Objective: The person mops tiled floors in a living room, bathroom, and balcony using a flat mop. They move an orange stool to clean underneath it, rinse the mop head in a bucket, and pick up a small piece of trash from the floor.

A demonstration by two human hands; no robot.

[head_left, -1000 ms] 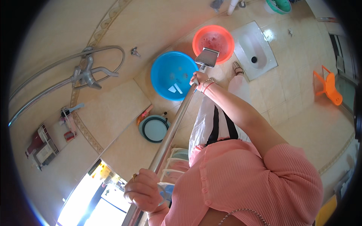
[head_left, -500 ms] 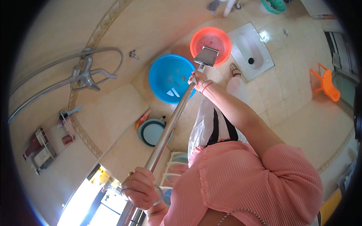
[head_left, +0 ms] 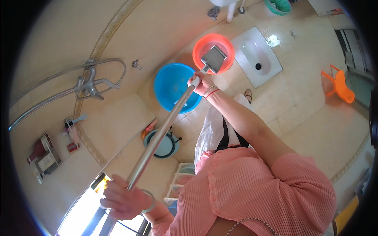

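Observation:
A long-handled mop with a metal pole (head_left: 155,142) slants across the view, and its flat grey rectangular head (head_left: 214,59) hangs over the orange-red basin (head_left: 197,52). Whether the head touches the basin cannot be made out. Close to that head, my right hand (head_left: 202,83) is closed round the pale collar of the pole. At the lower left, my left hand (head_left: 124,198), slightly blurred, grips the other end of the pole. A large blue basin (head_left: 162,88) stands beside the orange-red one, partly behind the pole and my right hand.
A white squat toilet (head_left: 271,62) is set in the tiled floor right of the basins. An orange stool (head_left: 341,87) lies farther right. A grey-green folding basin (head_left: 174,146) leans at the left wall, below a shower mixer (head_left: 89,84). A green bin (head_left: 278,7) stands far back.
My left hand has moved left and outward with its end of the pole. The mop head has turned, showing more of its flat face. Both hands keep their grip.

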